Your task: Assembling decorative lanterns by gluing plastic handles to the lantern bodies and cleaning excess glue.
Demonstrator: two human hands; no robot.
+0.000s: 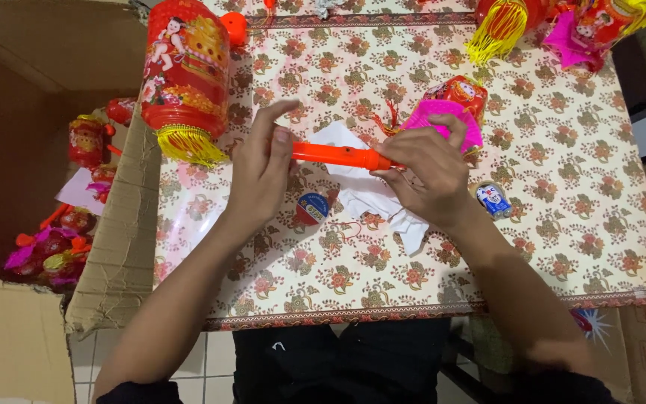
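Observation:
Both my hands hold an orange plastic stick (338, 155) level above the table. My left hand (262, 168) pinches its left end with thumb and fingers, forefinger raised. My right hand (431, 176) is closed around its right end, where thin red strings hang. Under the stick lies a crumpled white plastic bag (371, 196). A folded pink and red lantern (454, 108) sits just behind my right hand.
A tall red lantern with yellow fringe (185, 75) stands at the left table edge. A small round disc (312, 208) and a small blue-white battery (493, 200) lie on the floral tablecloth (562, 150). More lanterns (562, 26) crowd the far right corner. An open cardboard box (76, 187) of lanterns stands left.

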